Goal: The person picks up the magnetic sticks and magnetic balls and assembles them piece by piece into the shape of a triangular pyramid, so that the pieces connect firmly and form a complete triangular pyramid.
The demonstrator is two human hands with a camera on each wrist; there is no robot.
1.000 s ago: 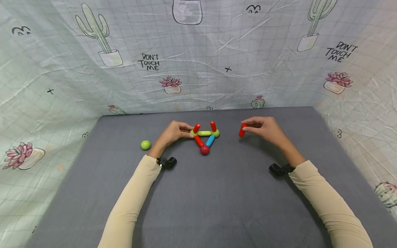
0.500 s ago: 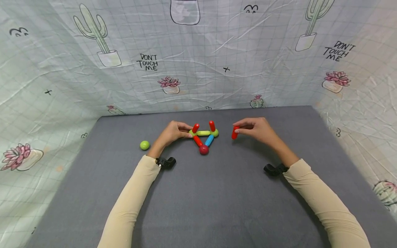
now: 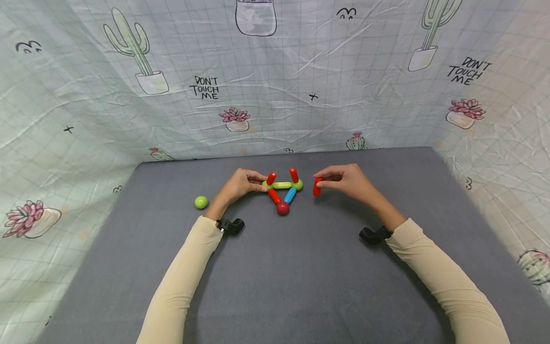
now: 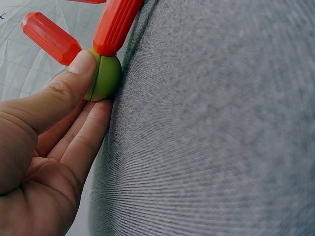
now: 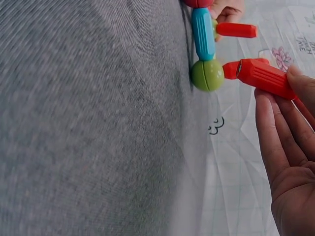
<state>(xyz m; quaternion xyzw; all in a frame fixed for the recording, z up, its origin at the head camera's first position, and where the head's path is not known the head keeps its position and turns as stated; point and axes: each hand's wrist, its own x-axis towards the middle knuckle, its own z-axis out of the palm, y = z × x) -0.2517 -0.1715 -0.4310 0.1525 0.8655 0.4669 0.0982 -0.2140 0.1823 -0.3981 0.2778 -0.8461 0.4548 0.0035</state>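
A triangle of toy rods and balls lies on the grey table: a yellow-green rod [image 3: 282,185], a blue rod [image 3: 290,195] and a red rod [image 3: 274,196] join two green balls and a dark red ball [image 3: 282,208]. Short red rods stand up from both green balls. My left hand [image 3: 240,185] pinches the left green ball [image 4: 107,78] between thumb and fingers. Just right of the triangle, my right hand [image 3: 345,180] holds a loose red rod [image 5: 266,78] by its upper end, apart from the right green ball [image 5: 207,75].
A single green ball [image 3: 201,202] lies left of the left forearm. Behind the grey table [image 3: 275,282] hangs a pale cloth [image 3: 275,119] with cactus drawings, which also borders both sides.
My right hand has carried the loose red rod leftward, closer to the triangle, and the rod now stands more upright. The left hand has kept its pinch on the ball.
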